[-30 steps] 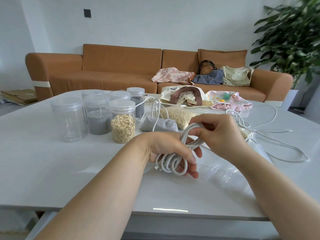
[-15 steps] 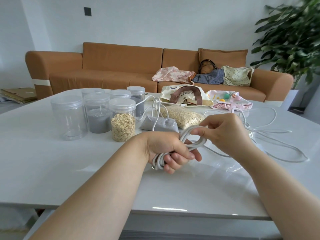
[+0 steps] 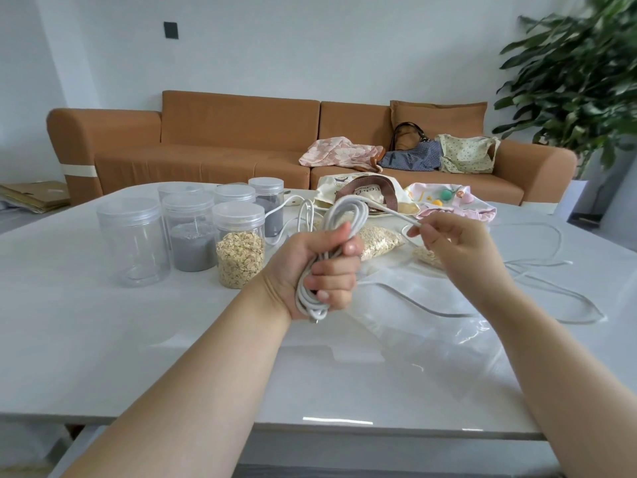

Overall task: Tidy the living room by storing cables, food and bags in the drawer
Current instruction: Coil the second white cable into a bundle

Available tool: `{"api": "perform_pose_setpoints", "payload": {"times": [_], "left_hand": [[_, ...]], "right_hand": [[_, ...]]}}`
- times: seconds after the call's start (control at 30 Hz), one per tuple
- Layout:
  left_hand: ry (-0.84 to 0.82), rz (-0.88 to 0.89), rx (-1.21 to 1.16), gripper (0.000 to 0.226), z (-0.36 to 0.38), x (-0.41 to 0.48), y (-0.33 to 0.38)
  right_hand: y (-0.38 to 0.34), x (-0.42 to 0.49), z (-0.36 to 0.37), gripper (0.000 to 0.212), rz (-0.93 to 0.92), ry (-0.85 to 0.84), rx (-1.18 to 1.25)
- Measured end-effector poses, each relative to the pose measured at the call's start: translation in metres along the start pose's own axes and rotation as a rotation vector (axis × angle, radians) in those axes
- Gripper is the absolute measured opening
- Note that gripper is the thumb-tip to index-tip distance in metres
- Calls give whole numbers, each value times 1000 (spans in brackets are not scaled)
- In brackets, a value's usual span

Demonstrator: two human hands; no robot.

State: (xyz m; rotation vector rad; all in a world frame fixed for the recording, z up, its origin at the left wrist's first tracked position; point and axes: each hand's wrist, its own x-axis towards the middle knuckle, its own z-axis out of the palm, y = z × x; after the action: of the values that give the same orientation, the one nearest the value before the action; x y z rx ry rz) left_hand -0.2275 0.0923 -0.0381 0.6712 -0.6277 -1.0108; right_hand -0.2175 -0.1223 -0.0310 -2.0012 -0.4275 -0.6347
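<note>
Cable coil [image 3: 345, 215] in left grip [image 3: 317, 267], loops above

Bench [image 3: 103, 339], white, glossy top. I list what lies on it:
- at left, clear lidded jars: an empty jar [image 3: 132, 241], a grey-powder jar [image 3: 190, 236], an oat jar [image 3: 240, 251], more behind
- bag of oats [image 3: 381, 241], centre
- cream tote [image 3: 331, 191] and pink bag [image 3: 455, 201], far edge
- white cable [image 3: 551, 305], loose loops at right

White cable [image 3: 306, 301], glossy white table [image 3: 103, 339], orange-brown sofa [image 3: 238, 132]. Pink floral bag [image 3: 337, 155], navy pale-dotted bag [image 3: 413, 159], cream green-spotted bag [image 3: 465, 154]. Clear jars: tan oats [image 3: 240, 258], grey powder [image 3: 193, 251].
</note>
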Motion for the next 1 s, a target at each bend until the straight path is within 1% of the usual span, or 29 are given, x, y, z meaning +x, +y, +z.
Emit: {"api": "perform_pose_setpoints", "payload": {"times": [0.1,0.17,0.23,0.3,0.33,0.4,0.47,0.53,0.67,0.8,0.9,1.0], "left_hand": [[33,63,-58,29,-7,2,2],[103,113,-26,28,-10,5,0],[267,169,53,33,-7,6,-1],[487,245,123,36,-2,8,-2],[569,283,146,35,-1,9,-2],[678,334,165,34,1,11,-2],[756,364,175,40,2,12,-2],[807,394,197,42,4,15,-3],[865,433,253,25,9,19,-4],[898,443,321,20,10,21,-6],[975,469,355,26,8,22,-7],[1078,556,449,33,4,24,-9]], "right_hand": [[2,1,6,30,19,100,-9],[2,1,9,25,26,160,-6],[-2,-2,13,27,18,192,4],[-8,-6,16,30,13,183,43],[-11,-9,18,31,13,166,63],[-16,-13,22,31,11,121,87],[-19,-16,26,30,2,80,93],[-21,-18,29,30,-5,39,77],[-23,-22,31,31,-18,-48,35],[-26,-26,34,37,-73,-114,-8],[-27,-28,35,35,-118,-143,-40],[-27,-28,37,24,-154,-142,-51]]}}
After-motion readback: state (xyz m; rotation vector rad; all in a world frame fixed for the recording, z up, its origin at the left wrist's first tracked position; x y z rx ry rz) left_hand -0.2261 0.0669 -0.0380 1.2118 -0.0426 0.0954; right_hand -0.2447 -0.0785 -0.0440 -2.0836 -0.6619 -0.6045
